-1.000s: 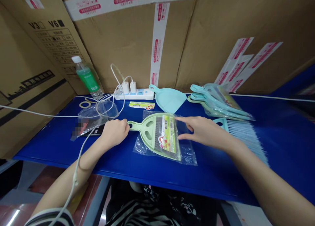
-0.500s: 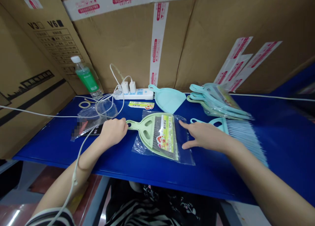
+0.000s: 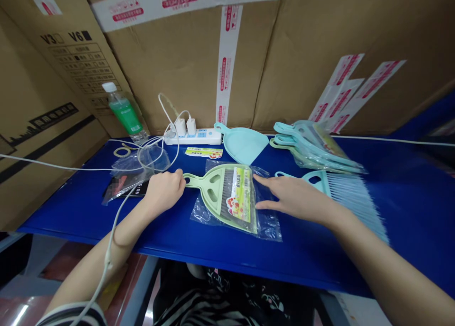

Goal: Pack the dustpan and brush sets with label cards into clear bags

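A green dustpan with a small brush nested on it lies on the blue table, over a clear plastic bag. A yellow label card covers part of the bristles. My left hand is closed around the end of the green handles. My right hand has its thumb and forefinger apart at the dustpan's wide edge, over the bag. Behind that wrist lies a blue brush, partly covered by my right hand and forearm. A blue dustpan rests farther back.
Bagged dustpan sets are stacked at the back right. A white power strip with chargers and cables stands against the cardboard. At the left are a bottle, a phone under plastic and a loose label.
My right hand has moved slightly left, up to the dustpan's wide edge. The bag under it looks more crumpled. My left hand has stayed on the handles.
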A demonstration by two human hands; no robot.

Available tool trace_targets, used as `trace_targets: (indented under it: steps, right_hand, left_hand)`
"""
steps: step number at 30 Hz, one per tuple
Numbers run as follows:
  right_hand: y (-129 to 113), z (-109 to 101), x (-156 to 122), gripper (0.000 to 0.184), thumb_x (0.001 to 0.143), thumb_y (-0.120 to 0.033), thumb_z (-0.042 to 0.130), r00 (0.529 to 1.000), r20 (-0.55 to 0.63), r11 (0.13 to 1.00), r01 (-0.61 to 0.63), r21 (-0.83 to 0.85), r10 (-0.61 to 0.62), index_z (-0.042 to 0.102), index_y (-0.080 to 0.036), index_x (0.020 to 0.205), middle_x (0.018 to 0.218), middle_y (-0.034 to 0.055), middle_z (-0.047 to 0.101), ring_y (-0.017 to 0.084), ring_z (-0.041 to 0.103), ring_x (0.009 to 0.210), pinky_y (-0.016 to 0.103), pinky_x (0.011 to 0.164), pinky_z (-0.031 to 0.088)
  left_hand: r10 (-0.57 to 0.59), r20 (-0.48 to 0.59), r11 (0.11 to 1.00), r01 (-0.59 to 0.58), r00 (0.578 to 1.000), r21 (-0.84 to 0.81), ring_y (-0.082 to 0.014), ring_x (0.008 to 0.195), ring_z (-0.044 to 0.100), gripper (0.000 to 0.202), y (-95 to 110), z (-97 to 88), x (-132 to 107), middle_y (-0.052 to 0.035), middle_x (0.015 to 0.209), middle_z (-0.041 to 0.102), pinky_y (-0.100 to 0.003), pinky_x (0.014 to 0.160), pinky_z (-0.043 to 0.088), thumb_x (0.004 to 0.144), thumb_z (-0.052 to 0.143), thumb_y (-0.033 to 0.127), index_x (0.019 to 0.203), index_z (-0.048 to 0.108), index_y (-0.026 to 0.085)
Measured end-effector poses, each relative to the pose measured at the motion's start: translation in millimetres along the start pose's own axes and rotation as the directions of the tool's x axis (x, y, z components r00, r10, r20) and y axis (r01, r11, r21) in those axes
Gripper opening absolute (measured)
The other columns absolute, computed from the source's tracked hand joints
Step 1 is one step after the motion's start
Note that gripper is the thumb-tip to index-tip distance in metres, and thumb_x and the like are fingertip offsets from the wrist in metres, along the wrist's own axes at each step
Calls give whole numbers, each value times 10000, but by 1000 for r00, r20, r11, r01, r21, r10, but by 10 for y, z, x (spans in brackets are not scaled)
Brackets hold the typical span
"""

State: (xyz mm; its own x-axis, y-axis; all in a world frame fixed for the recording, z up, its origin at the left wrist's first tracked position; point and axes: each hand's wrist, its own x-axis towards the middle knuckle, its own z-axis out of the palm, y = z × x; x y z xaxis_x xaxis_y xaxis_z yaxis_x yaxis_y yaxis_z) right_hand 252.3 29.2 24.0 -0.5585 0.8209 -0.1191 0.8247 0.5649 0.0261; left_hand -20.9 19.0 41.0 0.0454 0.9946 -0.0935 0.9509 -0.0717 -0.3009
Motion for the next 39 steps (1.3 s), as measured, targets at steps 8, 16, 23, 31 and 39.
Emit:
trace_targets:
  steps: [8, 16, 23, 31, 39]
  right_hand:
    - [-73, 34, 4, 607, 899, -461, 462, 1000, -14, 999, 20, 51, -19, 414, -141, 1413, 1050, 167, 701, 309, 672, 902, 388, 672, 512]
    - [-199, 8, 17, 599, 906, -465, 447, 999, 47, 997, -30, 64, 27, 409, -154, 1416, 1043, 159, 706, 317, 679, 891, 393, 681, 508]
    - [-205, 29, 2, 640, 901, -469, 449, 999, 44, 999, -24, 47, 22, 371, -124, 1434, 1047, 174, 704, 319, 678, 890, 376, 663, 495]
    - [-201, -4, -3, 598, 923, -420, 412, 999, 35, 995, -14, 102, 10, 326, -171, 1459, 1038, 147, 709, 300, 682, 881, 380, 670, 499]
    - [-207, 59, 4, 665, 901, -478, 428, 1000, -11, 994, 5, 110, -4, 314, -141, 1462, 1014, 165, 711, 315, 681, 848, 386, 639, 495]
  left_hand:
    - [10, -3, 1000, -10, 1000, -1, -337, 833, 694, 348, -12, 21, 10, -154, 770, 702, -404, 710, 510, 919, 275, 211, 998, 599, 113]
    - [9, 2, 1000, -9, 1000, -7, -345, 836, 693, 349, -11, 9, 9, -164, 797, 705, -408, 706, 506, 923, 274, 212, 1003, 598, 111]
    - [-2, 13, 1000, 2, 1000, -8, -347, 846, 692, 350, 1, 2, 2, -163, 794, 705, -406, 707, 504, 922, 275, 213, 1019, 596, 112]
    - [6, 15, 1000, -6, 1000, 0, -348, 855, 690, 352, -1, 5, 8, -165, 810, 707, -417, 720, 513, 927, 271, 215, 1018, 594, 111]
    - [7, 8, 1000, -7, 1000, 7, -334, 843, 695, 351, 2, -5, 1, -156, 798, 709, -397, 713, 511, 925, 273, 215, 1006, 601, 120]
